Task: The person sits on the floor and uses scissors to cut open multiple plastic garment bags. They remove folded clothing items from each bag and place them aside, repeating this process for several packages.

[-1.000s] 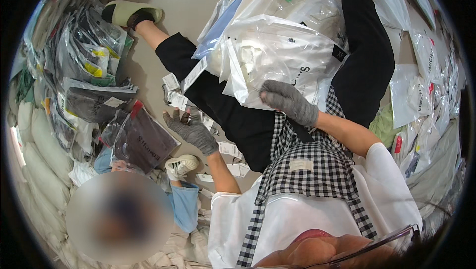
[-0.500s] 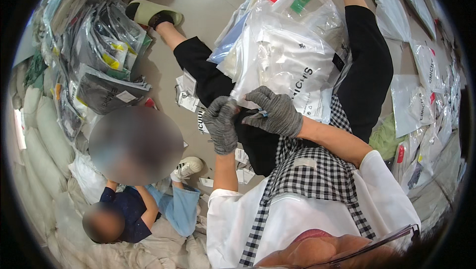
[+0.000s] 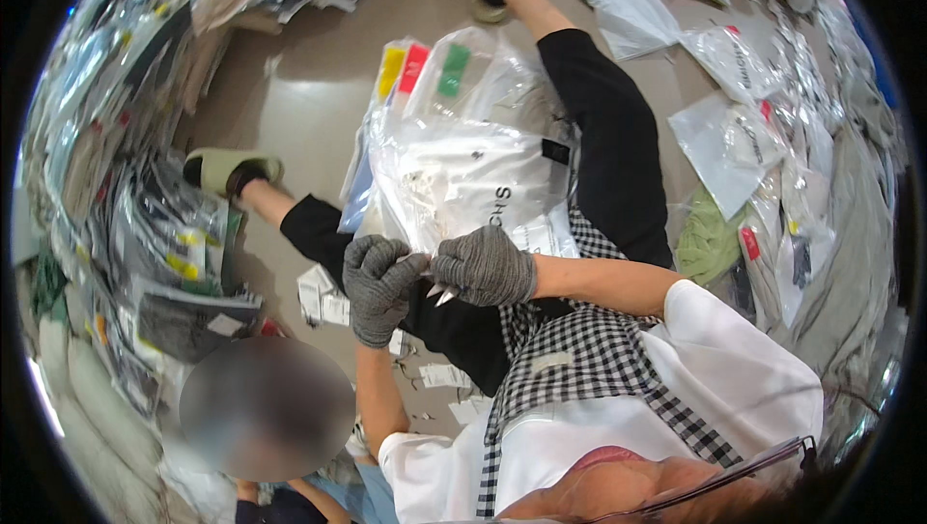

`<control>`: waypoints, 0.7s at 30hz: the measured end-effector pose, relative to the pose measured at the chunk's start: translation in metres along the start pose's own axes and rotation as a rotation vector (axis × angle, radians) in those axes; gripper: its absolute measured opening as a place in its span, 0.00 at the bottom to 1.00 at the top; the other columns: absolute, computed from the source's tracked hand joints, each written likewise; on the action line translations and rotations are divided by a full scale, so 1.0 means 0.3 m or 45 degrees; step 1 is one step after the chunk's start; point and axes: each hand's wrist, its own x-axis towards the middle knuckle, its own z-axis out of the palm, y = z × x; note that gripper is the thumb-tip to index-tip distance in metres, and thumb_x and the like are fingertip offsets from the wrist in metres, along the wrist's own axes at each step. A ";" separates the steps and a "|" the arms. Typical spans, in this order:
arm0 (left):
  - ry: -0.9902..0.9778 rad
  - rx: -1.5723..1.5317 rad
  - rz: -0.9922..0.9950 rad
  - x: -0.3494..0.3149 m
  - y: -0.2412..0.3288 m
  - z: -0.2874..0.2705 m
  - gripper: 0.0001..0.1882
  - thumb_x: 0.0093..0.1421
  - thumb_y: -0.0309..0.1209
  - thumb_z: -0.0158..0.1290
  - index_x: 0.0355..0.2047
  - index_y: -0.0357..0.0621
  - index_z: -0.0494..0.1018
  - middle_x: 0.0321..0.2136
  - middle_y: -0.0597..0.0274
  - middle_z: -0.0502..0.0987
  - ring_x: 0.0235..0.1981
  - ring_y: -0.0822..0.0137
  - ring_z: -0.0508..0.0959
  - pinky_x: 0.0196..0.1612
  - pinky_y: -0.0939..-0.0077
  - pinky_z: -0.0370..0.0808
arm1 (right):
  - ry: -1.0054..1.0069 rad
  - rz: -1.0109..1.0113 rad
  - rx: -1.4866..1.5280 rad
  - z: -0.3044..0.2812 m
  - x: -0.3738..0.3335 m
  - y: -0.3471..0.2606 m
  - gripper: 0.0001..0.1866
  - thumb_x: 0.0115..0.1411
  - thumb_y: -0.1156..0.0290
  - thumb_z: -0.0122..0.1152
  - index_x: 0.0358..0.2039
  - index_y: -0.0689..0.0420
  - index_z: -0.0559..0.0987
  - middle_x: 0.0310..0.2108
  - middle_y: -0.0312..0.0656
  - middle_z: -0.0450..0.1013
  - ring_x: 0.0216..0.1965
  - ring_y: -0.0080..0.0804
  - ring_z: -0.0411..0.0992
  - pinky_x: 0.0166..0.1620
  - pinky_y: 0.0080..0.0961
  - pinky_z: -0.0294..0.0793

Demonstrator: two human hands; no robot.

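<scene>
A stack of clear plastic garment bags (image 3: 459, 171) lies across my lap, the top one holding a white garment. My left hand (image 3: 377, 290), in a grey knitted glove, is closed at the lower left corner of the top bag, its thumb and finger pinched there. Against its fingertips is my right hand (image 3: 486, 266), gloved alike and curled closed. Small pale pointed pieces (image 3: 441, 294) stick out beneath the right fingers; their kind is too small to make out. Yellow, red and green stickers (image 3: 452, 70) mark the bags' far end.
Paper tags (image 3: 323, 297) are scattered on the floor left of my legs. Piled dark bagged garments (image 3: 174, 225) fill the left side. White bags (image 3: 719, 147) and a green cloth (image 3: 713, 234) lie to the right. Another person (image 3: 290, 505) sits at the lower left.
The view has shifted, so my lap and hands appear farther left and lower. My hands have come closer together, and the right fingers have curled in; the pale points now show below them.
</scene>
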 end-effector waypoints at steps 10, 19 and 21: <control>0.148 0.207 -0.267 -0.035 -0.369 0.026 0.11 0.47 0.18 0.53 0.32 0.41 0.77 0.27 0.55 0.75 0.29 0.56 0.75 0.34 0.69 0.72 | -0.193 0.139 0.225 -0.023 -0.041 0.042 0.14 0.49 0.64 0.61 0.38 0.50 0.74 0.29 0.39 0.72 0.24 0.36 0.73 0.26 0.28 0.72; 0.541 -0.349 -0.942 -0.239 -0.379 0.159 0.11 0.57 0.18 0.51 0.40 0.37 0.74 0.34 0.62 0.77 0.34 0.72 0.75 0.40 0.78 0.72 | -0.316 0.798 -0.249 0.024 -0.198 0.466 0.15 0.52 0.65 0.56 0.39 0.56 0.71 0.36 0.45 0.69 0.33 0.44 0.73 0.34 0.40 0.72; 0.682 -0.531 -1.038 -0.195 -0.381 0.183 0.12 0.57 0.18 0.51 0.43 0.36 0.72 0.35 0.63 0.76 0.33 0.73 0.74 0.38 0.80 0.72 | -0.120 0.679 -0.085 -0.039 -0.213 0.464 0.11 0.51 0.71 0.54 0.37 0.54 0.73 0.36 0.44 0.70 0.33 0.43 0.73 0.35 0.37 0.72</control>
